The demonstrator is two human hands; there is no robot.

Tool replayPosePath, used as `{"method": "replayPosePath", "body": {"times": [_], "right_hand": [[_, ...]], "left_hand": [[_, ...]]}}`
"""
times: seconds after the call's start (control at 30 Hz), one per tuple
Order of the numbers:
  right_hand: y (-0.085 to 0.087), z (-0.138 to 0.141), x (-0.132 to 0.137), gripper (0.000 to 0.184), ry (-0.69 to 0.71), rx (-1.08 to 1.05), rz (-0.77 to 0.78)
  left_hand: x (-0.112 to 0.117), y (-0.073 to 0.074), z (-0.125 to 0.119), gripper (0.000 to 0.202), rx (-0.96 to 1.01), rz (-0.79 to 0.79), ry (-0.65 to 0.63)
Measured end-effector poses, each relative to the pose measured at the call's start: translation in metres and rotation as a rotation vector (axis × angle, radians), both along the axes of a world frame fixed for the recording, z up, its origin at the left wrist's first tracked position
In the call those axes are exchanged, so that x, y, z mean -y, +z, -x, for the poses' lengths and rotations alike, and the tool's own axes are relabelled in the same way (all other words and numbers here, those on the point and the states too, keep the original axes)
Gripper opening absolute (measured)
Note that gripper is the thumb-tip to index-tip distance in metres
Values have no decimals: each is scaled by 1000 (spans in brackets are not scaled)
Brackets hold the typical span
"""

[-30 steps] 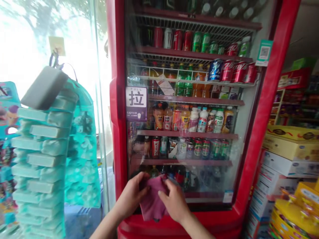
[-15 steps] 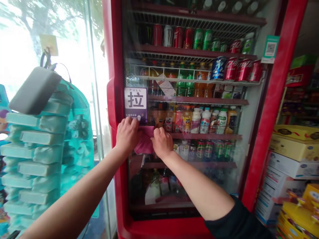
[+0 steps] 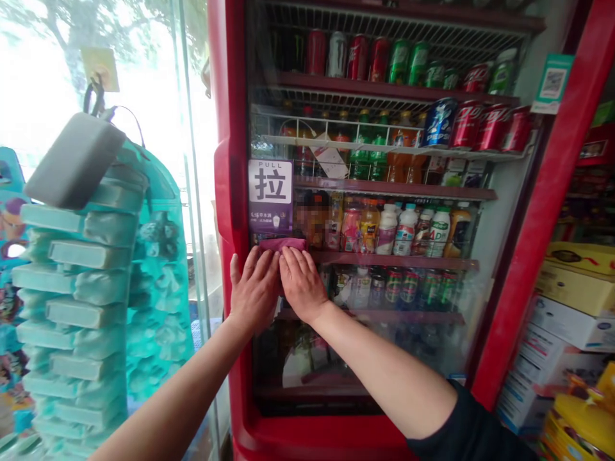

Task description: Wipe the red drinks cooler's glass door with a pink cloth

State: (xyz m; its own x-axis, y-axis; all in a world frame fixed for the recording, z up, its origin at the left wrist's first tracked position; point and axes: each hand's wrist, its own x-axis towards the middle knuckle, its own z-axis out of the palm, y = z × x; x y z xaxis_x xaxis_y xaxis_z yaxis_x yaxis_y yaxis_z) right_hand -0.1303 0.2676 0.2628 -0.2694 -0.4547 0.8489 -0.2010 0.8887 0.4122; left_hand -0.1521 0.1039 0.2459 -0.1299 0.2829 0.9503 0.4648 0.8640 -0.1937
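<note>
Seemingly wiping, the left hand (image 3: 253,292) and right hand (image 3: 303,283) press outstretched fingers (image 3: 263,264) over the pink cloth (image 3: 282,244) beneath them against the glass door (image 3: 408,365), finished and remaining areas around them indistinguishable.

In view are one left hand (image 3: 254,289), one right hand (image 3: 303,283), one pink cloth (image 3: 284,244), one drinks cooler (image 3: 331,434) and one PULL sign (image 3: 270,195). At the front stand one blue Pepsi can (image 3: 439,123) and three red cola cans (image 3: 492,127).

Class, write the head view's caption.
Bare left hand and right hand press a pink cloth against the glass door of a red drinks fridge.
</note>
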Motion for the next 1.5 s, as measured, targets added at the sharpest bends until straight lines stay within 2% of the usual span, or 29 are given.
{"method": "replayPosePath", "body": {"times": [0.13,0.27,0.4,0.57,0.7,0.83,0.9,1.0,1.07,1.17,1.37,1.43,1.5], "right_hand": [[-8,16,13,56,59,16,-55],[-5,33,27,64,43,122,-82],[-3,46,28,71,14,96,-142],[1,41,-2,76,26,149,-172],[2,25,-54,83,35,210,-132],[-4,5,-101,87,-14,213,-87],[-8,-5,-108,83,-56,192,-54],[-12,-13,-95,69,-107,127,24],[-13,-12,-78,64,-102,98,71],[-10,0,-51,60,-53,123,86],[-3,29,-7,61,51,83,-87],[-1,37,0,64,58,39,-121],[-1,42,0,70,61,-4,-129]], "left_hand": [[15,-2,4,52,-15,-30,56],[34,0,8,55,-20,-4,82],[35,-2,4,57,-5,36,112],[6,-3,-5,58,54,-5,147],[-29,-1,-11,60,85,7,126],[-70,-1,-16,62,75,44,89],[-87,0,-17,63,52,68,77],[-95,0,-15,61,26,85,51],[-88,1,-12,59,26,70,25],[-61,2,-6,59,46,64,-2],[3,6,-3,58,50,1,11],[13,8,-6,55,57,-13,38],[12,12,-10,53,34,-18,43]]}}
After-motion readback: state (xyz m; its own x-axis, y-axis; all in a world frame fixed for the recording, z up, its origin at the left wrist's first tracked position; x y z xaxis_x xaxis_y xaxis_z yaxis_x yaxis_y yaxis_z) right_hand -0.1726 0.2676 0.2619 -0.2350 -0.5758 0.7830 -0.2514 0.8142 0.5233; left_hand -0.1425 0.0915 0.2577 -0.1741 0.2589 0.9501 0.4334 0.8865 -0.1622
